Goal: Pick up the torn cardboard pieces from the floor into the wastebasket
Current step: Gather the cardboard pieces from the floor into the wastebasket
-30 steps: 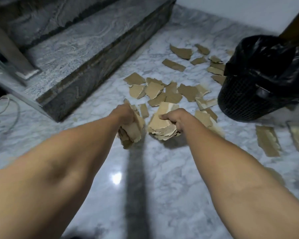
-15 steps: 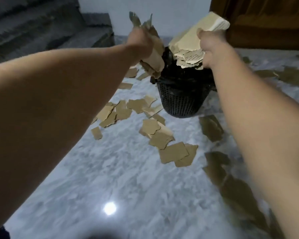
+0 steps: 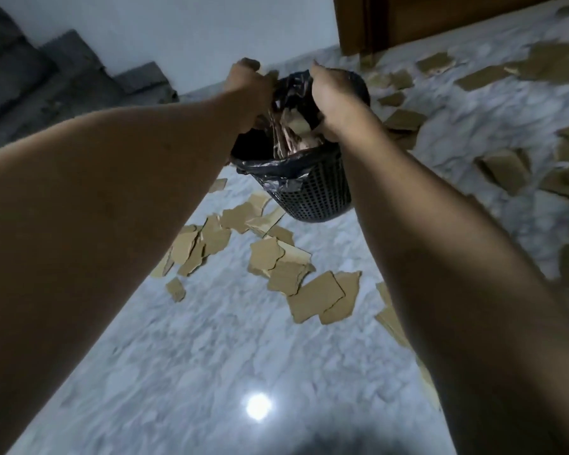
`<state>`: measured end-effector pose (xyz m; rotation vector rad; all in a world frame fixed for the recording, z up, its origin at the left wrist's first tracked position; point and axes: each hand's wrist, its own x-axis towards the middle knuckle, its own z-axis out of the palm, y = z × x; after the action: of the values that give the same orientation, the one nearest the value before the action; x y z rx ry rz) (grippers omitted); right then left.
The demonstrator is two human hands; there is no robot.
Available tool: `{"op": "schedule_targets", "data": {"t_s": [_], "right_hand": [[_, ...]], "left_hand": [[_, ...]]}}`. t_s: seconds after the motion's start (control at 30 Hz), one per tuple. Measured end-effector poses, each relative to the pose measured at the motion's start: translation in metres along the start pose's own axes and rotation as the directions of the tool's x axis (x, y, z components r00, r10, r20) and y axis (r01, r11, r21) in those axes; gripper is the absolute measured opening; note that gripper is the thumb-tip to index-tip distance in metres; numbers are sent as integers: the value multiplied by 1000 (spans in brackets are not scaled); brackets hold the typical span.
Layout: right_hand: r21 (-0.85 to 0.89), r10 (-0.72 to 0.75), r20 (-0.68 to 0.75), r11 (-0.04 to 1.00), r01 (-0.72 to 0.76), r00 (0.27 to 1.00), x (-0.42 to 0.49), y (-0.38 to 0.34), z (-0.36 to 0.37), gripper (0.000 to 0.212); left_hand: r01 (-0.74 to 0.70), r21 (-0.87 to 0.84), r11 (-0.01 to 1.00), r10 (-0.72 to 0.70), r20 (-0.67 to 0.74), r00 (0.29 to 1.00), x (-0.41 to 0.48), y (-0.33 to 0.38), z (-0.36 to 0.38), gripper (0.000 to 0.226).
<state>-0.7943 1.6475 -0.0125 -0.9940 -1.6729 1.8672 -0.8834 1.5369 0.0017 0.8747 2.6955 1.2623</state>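
Left hand (image 3: 247, 90) and right hand (image 3: 329, 100) over basket (image 3: 316, 192); pieces (image 3: 293, 126) between them; fingers hidden, so grip cannot be told; scraps (image 3: 316, 297) lie below both

Beyond the fingers (image 3: 248, 65) stands a pale wall (image 3: 211, 34), grey stone steps (image 3: 46, 80) left of them, brown wooden door (image 3: 440, 18) right. Below them, glossy marble floor (image 3: 211, 356) reflects a round light (image 3: 259, 407).

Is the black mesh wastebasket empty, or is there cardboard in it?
Not empty: torn brown pieces stand piled inside the black mesh wastebasket, close to its rim.
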Motion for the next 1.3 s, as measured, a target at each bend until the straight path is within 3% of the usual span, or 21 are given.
{"op": "schedule_targets", "data": {"t_s": [0.07,0.1,0.17,0.27,0.43,0.57,0.7,0.77,0.83,0.9,1.0,1.07,1.13,1.23,1.3], "right_hand": [[68,9,23,998,-10,1000,9,10,-12,46],[55,26,31,998,-28,999,21,26,28,52],[102,37,44,994,-41,998,38,45,56,56],[48,-14,67,999,11,998,44,41,46,52],[-122,-22,71,992,31,997,45,38,56,50],[-282,-74,-5,957,70,997,20,23,78,38],[-470,-310,-114,854,223,944,-6,37,102,37],[-524,-375,-152,815,247,915,-17,43,113,35],[-599,-411,-160,763,243,898,-31,53,125,32],[-690,-433,-139,687,226,891,-50,73,138,26],[-758,-379,-80,623,190,922,-76,125,150,20],[-795,-257,-42,594,123,966,-88,165,152,15],[-821,-101,-52,571,15,994,-96,205,149,11],[-866,92,-169,461,-192,981,-100,261,138,35],[-931,137,-147,316,-184,980,-98,285,137,56]], "left_hand": [[-2,106,994,4,-24,1000,-3,8,1,50],[53,121,991,-42,-88,995,24,-32,-12,51],[196,125,973,-193,-37,980,45,-69,-12,51],[125,142,982,-116,-65,991,48,-75,-11,44],[155,198,968,-139,-93,986,40,-107,-25,30],[141,48,989,-135,-107,985,27,-148,-30,31],[125,-142,982,-145,-138,980,1,-184,-23,39],[108,-122,987,-125,-143,982,-12,-198,-19,40],[76,-75,994,-80,-52,995,-27,-216,-14,37],[54,21,998,-56,161,985,-36,-241,-7,32],[-158,299,941,-18,511,860,-52,-280,8,31],[-333,365,869,32,632,775,-61,-297,15,45],[-421,377,825,30,714,699,-63,-303,24,50],[-569,395,721,23,807,590,-55,-304,36,56],[-587,405,701,24,809,587,-53,-309,41,53]]}}
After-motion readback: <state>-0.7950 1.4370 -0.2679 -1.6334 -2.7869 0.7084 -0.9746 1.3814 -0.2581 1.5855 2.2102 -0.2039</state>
